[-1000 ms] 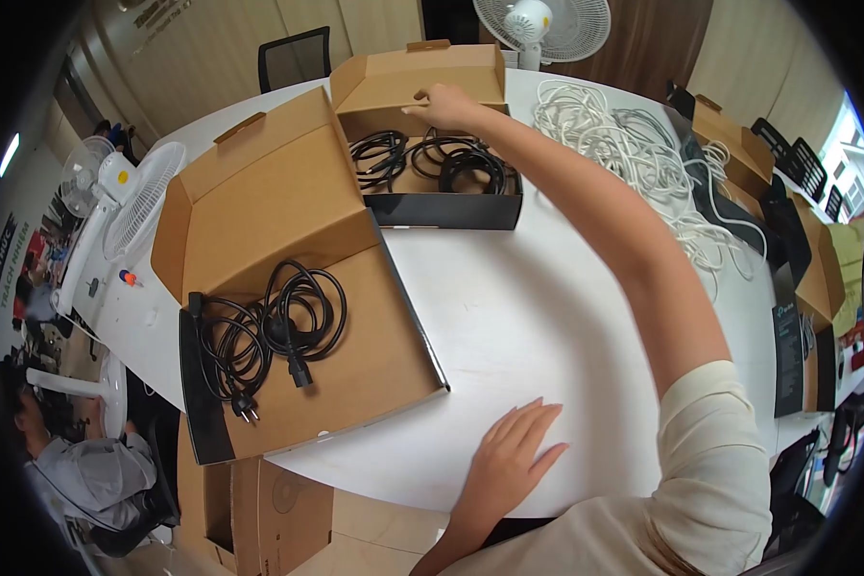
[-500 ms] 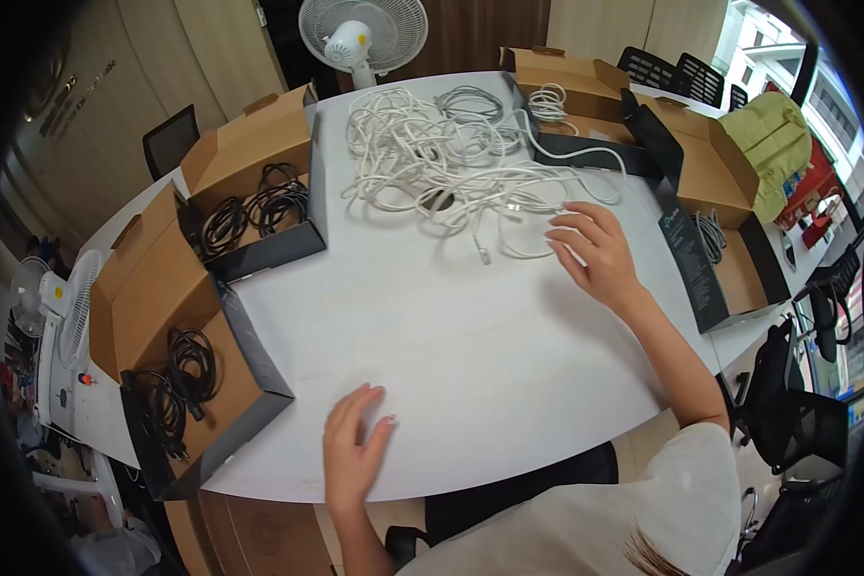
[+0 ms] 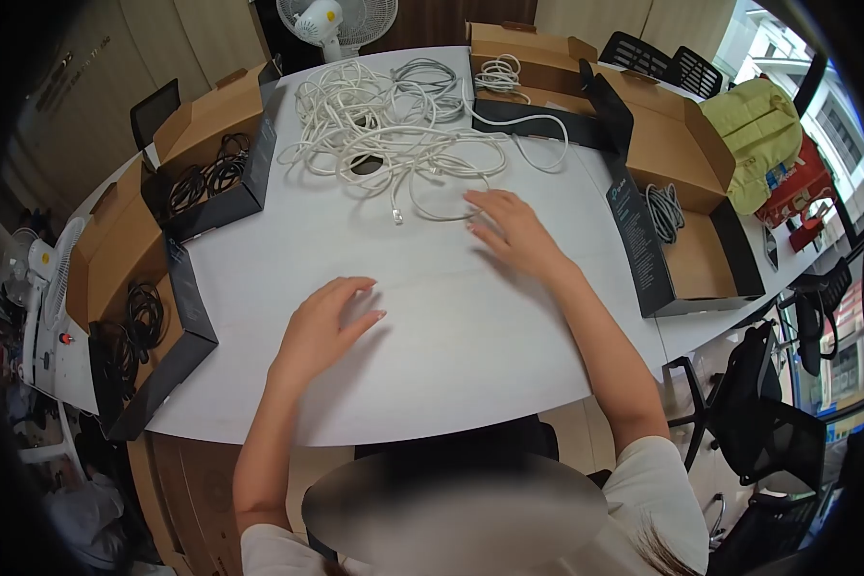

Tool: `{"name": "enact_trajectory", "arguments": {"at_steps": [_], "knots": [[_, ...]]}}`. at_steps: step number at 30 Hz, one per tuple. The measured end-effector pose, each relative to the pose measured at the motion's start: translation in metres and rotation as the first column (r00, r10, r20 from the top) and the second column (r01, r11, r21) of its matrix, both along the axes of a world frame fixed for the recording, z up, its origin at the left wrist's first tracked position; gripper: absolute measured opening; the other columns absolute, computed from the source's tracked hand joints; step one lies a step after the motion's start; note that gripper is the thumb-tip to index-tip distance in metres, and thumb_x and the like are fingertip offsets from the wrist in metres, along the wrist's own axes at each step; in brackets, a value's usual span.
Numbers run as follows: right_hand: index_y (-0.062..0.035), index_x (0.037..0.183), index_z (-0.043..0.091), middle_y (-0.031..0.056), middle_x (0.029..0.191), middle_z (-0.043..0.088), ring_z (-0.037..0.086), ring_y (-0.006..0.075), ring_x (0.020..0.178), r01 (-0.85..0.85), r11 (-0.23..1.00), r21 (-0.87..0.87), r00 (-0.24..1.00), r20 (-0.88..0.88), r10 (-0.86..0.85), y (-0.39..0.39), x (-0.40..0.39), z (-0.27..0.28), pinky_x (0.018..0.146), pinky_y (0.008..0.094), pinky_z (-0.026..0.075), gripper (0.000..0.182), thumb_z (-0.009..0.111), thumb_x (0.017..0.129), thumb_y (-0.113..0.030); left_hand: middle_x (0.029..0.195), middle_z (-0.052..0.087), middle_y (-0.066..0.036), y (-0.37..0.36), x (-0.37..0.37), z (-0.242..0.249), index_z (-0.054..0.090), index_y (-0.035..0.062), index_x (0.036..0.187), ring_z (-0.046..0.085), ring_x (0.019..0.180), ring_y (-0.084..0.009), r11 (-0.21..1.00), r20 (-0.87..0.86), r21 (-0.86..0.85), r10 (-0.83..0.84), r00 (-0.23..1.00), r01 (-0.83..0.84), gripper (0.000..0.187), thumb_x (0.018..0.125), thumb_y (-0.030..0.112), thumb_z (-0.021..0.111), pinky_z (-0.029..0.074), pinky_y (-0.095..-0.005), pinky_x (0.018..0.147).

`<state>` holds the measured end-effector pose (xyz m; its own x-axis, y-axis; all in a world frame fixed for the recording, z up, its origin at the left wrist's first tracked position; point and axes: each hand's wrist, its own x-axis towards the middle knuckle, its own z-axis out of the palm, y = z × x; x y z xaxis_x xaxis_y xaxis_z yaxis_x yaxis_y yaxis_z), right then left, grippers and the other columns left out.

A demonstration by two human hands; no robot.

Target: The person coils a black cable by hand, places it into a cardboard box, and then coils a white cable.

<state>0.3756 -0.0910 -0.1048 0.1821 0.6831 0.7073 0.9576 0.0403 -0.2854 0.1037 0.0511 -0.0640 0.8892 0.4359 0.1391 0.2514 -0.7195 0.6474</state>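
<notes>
On the white table (image 3: 442,365) lie tangled white cables (image 3: 328,108). Our right hand (image 3: 520,236) reaches beside them, thumb apart from fingers, perhaps touching a loop; our left hand (image 3: 315,331) hovers nearer us, likewise open. Gripping would call for closing fingers.

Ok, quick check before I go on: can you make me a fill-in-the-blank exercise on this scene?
Between the left hand and the right hand, the one nearer the tangled white cables is the ____ one.
The coiled cables in the near-left open cardboard box are ____ in colour.
The white appliance with a round grille beyond the white table is a ____.

Missing words: right; black; fan.
</notes>
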Motion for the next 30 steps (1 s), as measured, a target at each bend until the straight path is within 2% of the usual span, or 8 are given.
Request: {"name": "enact_trajectory", "arguments": {"at_steps": [8,14,15,19,23,25,28,30], "knots": [[-0.0043,0.090,0.061,0.0090,0.085,0.061,0.052,0.0265,0.085,-0.114,0.914,-0.388,0.991,-0.103,0.080,-0.001,-0.042,0.003,0.080,0.0367,0.042,0.022,0.066,0.078,-0.021,0.107,0.061,-0.009,0.009,0.052,-0.049,0.057,0.0027,0.111,0.058,0.096,-0.0211,0.997,0.265,0.064,0.020,0.964,-0.038,0.033,0.082,0.017,0.064,0.045,-0.0323,0.084],[-0.0035,0.083,0.062,0.0048,0.078,0.058,0.055,0.0230,0.076,-0.687,0.669,-0.285,0.710,-0.458,0.534,-0.010,-0.098,0.016,0.073,0.0368,0.043,0.012,0.064,0.080,-0.015,0.099,0.065,-0.007,0.006,0.049,-0.043,0.056,0.0029,0.113,0.060,0.093,-0.0157,0.911,0.345,-0.377,-0.033,0.938,0.170,0.034,0.081,0.011,0.065,0.044,-0.0297,0.085],[-0.0038,0.079,0.063,0.0062,0.079,0.059,0.057,0.0242,0.076,-0.691,0.679,-0.249,0.718,-0.352,0.601,-0.012,-0.107,0.016,0.070,0.0357,0.046,0.014,0.064,0.080,-0.017,0.097,0.065,-0.006,0.006,0.049,-0.044,0.057,0.0024,0.112,0.060,0.090,-0.0142,0.903,0.332,-0.395,-0.030,0.943,0.168,0.033,0.081,0.009,0.064,0.045,-0.0283,0.083],[-0.0035,0.078,0.062,0.0066,0.072,0.059,0.056,0.0228,0.065,-0.540,0.841,-0.032,0.820,-0.246,0.517,-0.014,-0.102,0.031,0.057,0.0335,0.045,0.012,0.065,0.081,-0.015,0.093,0.066,-0.006,0.011,0.049,-0.052,0.058,0.0004,0.109,0.061,0.082,-0.0095,0.869,0.324,-0.474,0.024,0.946,0.140,0.028,0.081,0.003,0.062,0.046,-0.0226,0.073],[0.0023,0.076,0.065,0.0038,0.060,0.058,0.045,0.0058,0.049,-0.176,0.904,0.390,0.705,-0.591,0.392,-0.017,-0.074,0.048,0.045,0.0213,0.032,0.017,0.059,0.085,-0.010,0.092,0.064,-0.006,0.011,0.048,-0.047,0.056,-0.0005,0.111,0.061,0.087,-0.0109,0.870,0.258,-0.484,0.045,0.965,0.089,0.029,0.083,0.001,0.060,0.047,-0.0225,0.076],[0.0012,0.077,0.067,0.0037,0.061,0.061,0.050,0.0064,0.052,-0.028,0.978,0.209,0.666,-0.726,0.174,-0.024,-0.053,0.061,0.047,0.0195,0.034,0.023,0.059,0.087,-0.018,0.091,0.064,-0.006,0.010,0.047,-0.046,0.055,-0.0004,0.111,0.062,0.084,-0.0108,0.899,0.231,-0.432,0.038,0.972,0.067,0.027,0.084,0.003,0.059,0.047,-0.0219,0.073],[-0.0015,0.077,0.068,0.0038,0.065,0.064,0.055,0.0099,0.056,0.113,0.994,-0.007,0.860,-0.501,-0.101,-0.020,-0.024,0.053,0.051,0.0220,0.040,0.027,0.063,0.085,-0.027,0.093,0.064,-0.006,0.008,0.047,-0.044,0.055,-0.0003,0.112,0.063,0.078,-0.0112,0.883,0.216,-0.466,0.055,0.975,0.054,0.025,0.088,0.008,0.057,0.048,-0.0208,0.068],[-0.0042,0.082,0.069,0.0039,0.074,0.066,0.059,0.0135,0.070,-0.033,0.996,-0.089,0.843,-0.537,-0.020,-0.019,-0.020,0.049,0.063,0.0267,0.045,0.031,0.066,0.081,-0.035,0.094,0.064,-0.006,0.009,0.047,-0.046,0.055,0.0001,0.112,0.064,0.074,-0.0115,0.868,0.226,-0.493,0.063,0.972,0.058,0.025,0.090,0.011,0.055,0.048,-0.0202,0.065]]}}
